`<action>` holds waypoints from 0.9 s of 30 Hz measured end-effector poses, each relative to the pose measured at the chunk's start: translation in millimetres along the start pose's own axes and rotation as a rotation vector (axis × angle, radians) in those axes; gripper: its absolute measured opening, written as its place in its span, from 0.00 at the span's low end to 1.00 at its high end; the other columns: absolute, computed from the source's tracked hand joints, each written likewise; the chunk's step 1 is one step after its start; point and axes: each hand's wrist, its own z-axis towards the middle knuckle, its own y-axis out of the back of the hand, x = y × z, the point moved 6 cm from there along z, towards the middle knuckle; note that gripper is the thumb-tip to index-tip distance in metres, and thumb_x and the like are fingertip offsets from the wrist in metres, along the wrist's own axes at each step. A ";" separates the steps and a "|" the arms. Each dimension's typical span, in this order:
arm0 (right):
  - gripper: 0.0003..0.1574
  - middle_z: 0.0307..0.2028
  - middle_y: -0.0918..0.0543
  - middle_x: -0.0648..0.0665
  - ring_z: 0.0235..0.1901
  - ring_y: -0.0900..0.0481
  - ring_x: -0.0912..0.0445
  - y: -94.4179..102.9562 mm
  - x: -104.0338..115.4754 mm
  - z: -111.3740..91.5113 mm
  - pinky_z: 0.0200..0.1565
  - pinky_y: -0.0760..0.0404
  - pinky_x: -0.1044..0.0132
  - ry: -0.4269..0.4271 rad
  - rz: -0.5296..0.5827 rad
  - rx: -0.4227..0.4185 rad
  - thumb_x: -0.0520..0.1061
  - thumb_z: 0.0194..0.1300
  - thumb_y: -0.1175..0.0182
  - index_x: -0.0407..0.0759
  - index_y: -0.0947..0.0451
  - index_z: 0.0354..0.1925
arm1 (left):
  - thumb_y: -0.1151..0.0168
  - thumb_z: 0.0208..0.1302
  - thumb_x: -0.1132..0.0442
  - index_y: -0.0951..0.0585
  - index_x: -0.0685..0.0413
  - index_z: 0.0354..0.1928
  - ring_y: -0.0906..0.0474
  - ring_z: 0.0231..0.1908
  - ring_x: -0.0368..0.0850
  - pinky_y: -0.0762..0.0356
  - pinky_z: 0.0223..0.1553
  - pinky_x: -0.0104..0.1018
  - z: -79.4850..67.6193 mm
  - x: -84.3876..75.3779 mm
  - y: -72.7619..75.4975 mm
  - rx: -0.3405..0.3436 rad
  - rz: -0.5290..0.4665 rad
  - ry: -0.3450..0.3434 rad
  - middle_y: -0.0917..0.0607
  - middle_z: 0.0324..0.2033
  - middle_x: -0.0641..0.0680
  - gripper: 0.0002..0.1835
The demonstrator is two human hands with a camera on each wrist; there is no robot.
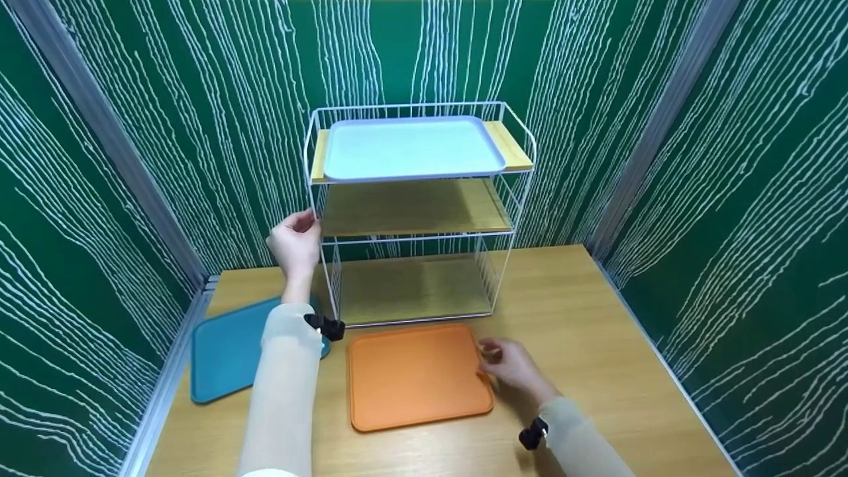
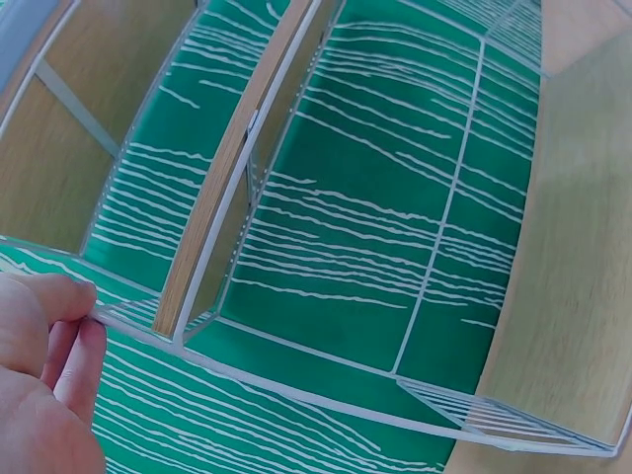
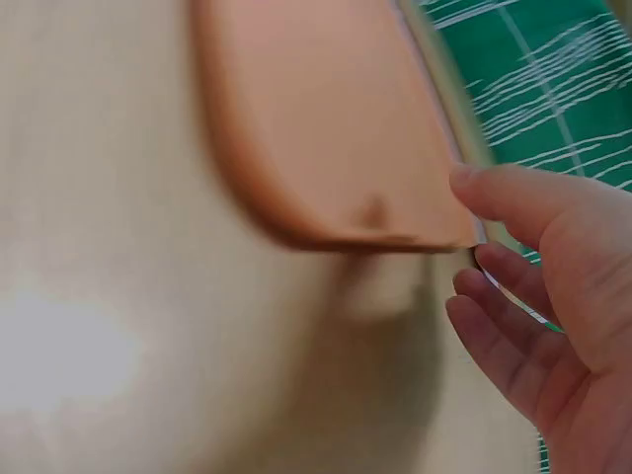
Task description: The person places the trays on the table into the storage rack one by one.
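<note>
A three-tier wire shelf rack (image 1: 417,207) with wooden boards stands at the back of the table. My left hand (image 1: 295,245) pinches the rack's left upright between thumb and fingers, beside the middle board. In the left wrist view, the fingertips (image 2: 84,306) meet the white wire. An orange tray (image 1: 417,377) lies flat in front of the rack. At its right edge is my right hand (image 1: 513,364), thumb and fingers apart around the rim. The right wrist view shows the thumb over the tray's border and the other fingers outside it; the tray is blurred there.
A pale blue tray (image 1: 411,149) sits on the rack's top board. To the left, a teal tray (image 1: 228,351) lies on the wooden table (image 1: 563,311), partly hidden by my left forearm. Green walls with white lines (image 1: 762,232) enclose the table at the back and sides.
</note>
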 end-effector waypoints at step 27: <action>0.33 0.40 0.14 0.44 0.37 0.19 0.54 -20.0 -8.8 -13.6 0.41 0.16 0.61 0.022 -0.089 0.040 0.32 0.56 0.25 0.29 0.19 0.61 | 0.31 0.74 0.67 0.10 0.58 0.55 0.12 0.51 0.47 0.14 0.55 0.34 0.2 1.3 0.7 0.023 -0.031 0.012 0.09 0.52 0.59 0.11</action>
